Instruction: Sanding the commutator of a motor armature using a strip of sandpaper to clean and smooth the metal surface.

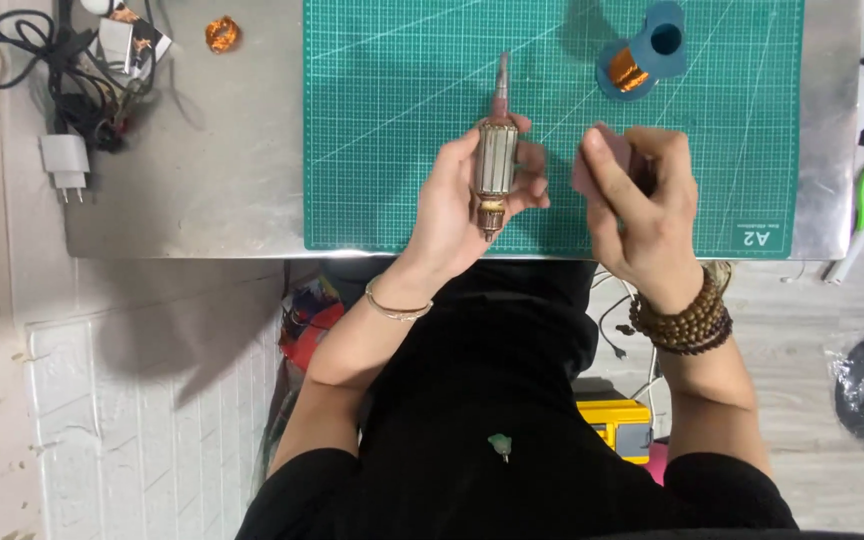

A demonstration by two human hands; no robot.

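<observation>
Left hand (452, 205) grasps motor armature (497, 160) around laminated core, fingers wrapped, shaft pointing away from person, commutator end toward body. Armature is above near edge of green cutting mat (402, 120). Right hand (642, 205) pinches small pinkish-grey flat piece (602, 160) between thumb and fingers, just beside armature, not touching. Blue spool of copper wire (642, 60) lies on mat beyond right hand. White charger plug (65, 165) and black cables (62, 70) at far left of metal table (202, 190).

White corner label (755, 237) on green mat (402, 120)
</observation>
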